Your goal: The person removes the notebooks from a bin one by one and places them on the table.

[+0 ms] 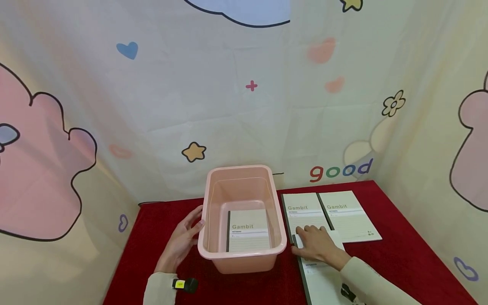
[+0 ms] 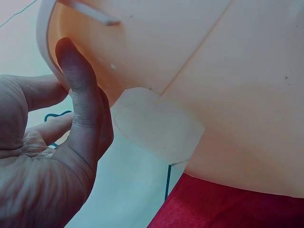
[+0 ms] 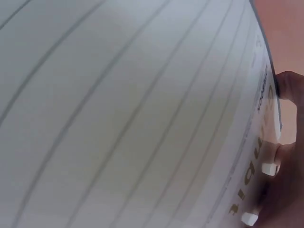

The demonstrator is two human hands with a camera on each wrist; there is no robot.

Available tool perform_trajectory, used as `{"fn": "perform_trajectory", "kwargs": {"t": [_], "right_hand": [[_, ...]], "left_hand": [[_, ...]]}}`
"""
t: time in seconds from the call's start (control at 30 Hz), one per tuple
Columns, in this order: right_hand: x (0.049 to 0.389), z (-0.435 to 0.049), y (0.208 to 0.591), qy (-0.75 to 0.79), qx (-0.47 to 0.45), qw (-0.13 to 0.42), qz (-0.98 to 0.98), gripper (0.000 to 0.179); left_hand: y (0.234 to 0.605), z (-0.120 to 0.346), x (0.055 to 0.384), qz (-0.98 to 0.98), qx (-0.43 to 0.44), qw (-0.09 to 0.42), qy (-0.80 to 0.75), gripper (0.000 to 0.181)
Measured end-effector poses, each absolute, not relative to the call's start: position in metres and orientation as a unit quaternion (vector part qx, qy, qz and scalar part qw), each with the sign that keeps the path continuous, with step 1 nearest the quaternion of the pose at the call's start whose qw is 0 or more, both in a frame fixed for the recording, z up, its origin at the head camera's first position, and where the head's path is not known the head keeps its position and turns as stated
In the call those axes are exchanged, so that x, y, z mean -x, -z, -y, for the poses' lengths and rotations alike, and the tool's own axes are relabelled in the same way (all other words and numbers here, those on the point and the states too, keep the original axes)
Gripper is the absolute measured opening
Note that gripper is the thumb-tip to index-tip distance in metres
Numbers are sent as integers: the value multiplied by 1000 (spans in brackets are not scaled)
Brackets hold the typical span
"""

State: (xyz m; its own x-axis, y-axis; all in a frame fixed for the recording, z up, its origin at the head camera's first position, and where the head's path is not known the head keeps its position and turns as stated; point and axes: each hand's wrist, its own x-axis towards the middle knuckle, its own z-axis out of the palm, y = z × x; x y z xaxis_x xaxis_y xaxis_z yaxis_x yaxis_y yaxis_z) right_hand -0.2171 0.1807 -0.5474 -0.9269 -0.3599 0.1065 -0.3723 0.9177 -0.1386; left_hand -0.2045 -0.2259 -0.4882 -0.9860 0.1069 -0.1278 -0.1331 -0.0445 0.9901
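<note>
My left hand (image 1: 179,241) grips the rim of a pink plastic tub (image 1: 244,263) at its left side. In the left wrist view a finger (image 2: 80,104) lies against the tub's wall under the rim. One Gambit notebook (image 1: 249,241) lies cover up inside the tub. To the right, my right hand (image 1: 318,245) holds another Gambit notebook (image 1: 324,286) by its top end, with the thumb at the dark spine. This notebook's lined cover (image 3: 142,114) fills most of the right wrist view.
Two more Gambit notebooks, a left one (image 1: 303,216) and a right one (image 1: 348,218), lie side by side behind my right hand. The held notebook overlaps the left one. A red cloth (image 1: 404,262) covers the table, and a printed curtain (image 1: 228,106) hangs behind.
</note>
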Motion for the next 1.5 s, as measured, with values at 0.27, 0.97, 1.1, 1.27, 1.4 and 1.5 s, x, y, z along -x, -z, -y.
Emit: {"fn": "perform_trajectory", "kwargs": {"t": [0.27,0.97,1.1,1.27,1.4,1.5], "right_hand": [[227,-188,556,-82,-195,22,977,54],[228,-188,563,-105,-226,43,967,50],[224,-184,546,-122,-234,77,961,51],[220,-180,514,-135,-241,119,954,50],[218,-178,489,-137,-250,150,947,53],[215,-176,471,-138,-253,157,945,55]], "left_hand": [[486,226,203,-681,8,82,-728,53],[489,225,203,-679,6,80,-730,54],[488,226,204,-680,5,78,-729,55],[486,227,205,-685,4,78,-725,56],[485,227,204,-683,6,78,-726,54],[485,225,204,-682,3,80,-727,54]]}}
